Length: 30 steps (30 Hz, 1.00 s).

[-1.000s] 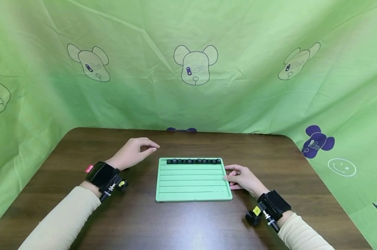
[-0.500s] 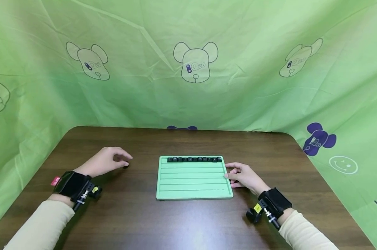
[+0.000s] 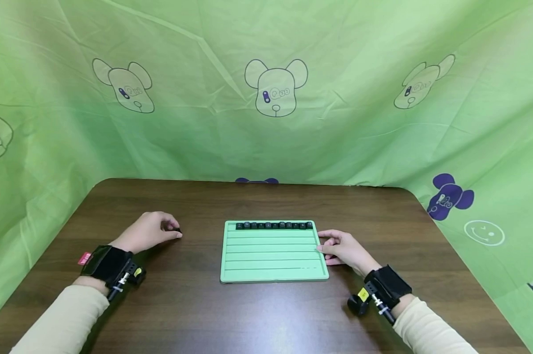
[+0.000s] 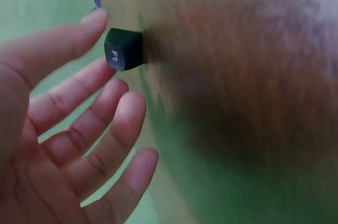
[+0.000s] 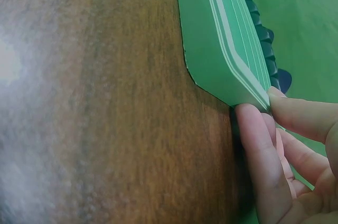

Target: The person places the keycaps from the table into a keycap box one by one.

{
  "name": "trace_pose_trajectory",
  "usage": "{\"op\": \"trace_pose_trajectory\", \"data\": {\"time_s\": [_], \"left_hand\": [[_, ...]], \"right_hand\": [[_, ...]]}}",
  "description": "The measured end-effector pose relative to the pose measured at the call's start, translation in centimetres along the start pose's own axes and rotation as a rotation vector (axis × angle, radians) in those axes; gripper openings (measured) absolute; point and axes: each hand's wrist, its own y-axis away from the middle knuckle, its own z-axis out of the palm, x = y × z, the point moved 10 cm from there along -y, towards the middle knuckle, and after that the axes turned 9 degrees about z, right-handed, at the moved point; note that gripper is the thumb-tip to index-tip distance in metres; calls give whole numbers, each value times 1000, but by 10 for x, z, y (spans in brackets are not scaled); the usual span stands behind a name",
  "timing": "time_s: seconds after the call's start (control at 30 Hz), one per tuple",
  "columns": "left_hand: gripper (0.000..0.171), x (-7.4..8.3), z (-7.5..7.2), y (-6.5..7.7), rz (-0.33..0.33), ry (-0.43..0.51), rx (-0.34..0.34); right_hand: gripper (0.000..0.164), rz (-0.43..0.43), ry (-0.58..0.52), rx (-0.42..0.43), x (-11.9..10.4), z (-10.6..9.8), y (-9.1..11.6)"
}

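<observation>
In the head view my left hand (image 3: pixel 149 230) is low over the left of the table, thumb and index finger drawn in at a small black keycap (image 4: pixel 124 49). In the left wrist view the keycap, with a light mark on its face, sits between those fingertips while the other fingers are half bent. My right hand (image 3: pixel 343 250) pinches the right edge of a mint-green ridged tray (image 3: pixel 270 256), thumb over the rim. A row of black keycaps (image 3: pixel 275 226) lines the tray's far groove; the lower grooves show bare.
The brown wooden table (image 3: pixel 195 314) has rounded far corners. Behind and beside it hangs a green cloth (image 3: pixel 195 137) printed with bear heads. Black bands with small cameras are strapped to both wrists, above cream sleeves.
My left hand has moved left and toward the body, away from the tray, and its spread thumb and index finger have closed in at the keycap. My right hand stays on the tray's edge.
</observation>
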Motion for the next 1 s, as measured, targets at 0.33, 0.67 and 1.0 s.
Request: {"op": "trace_pose_trajectory", "data": {"time_s": [0.33, 0.67, 1.0], "left_hand": [[9, 10, 4, -6, 37, 8, -19], [19, 9, 14, -8, -12, 41, -46], [17, 14, 11, -15, 10, 44, -24]], "right_hand": [[53, -8, -3, -1, -1, -1, 0], [53, -4, -4, 0, 0, 1, 0], [52, -1, -2, 10, 0, 0, 2]]}}
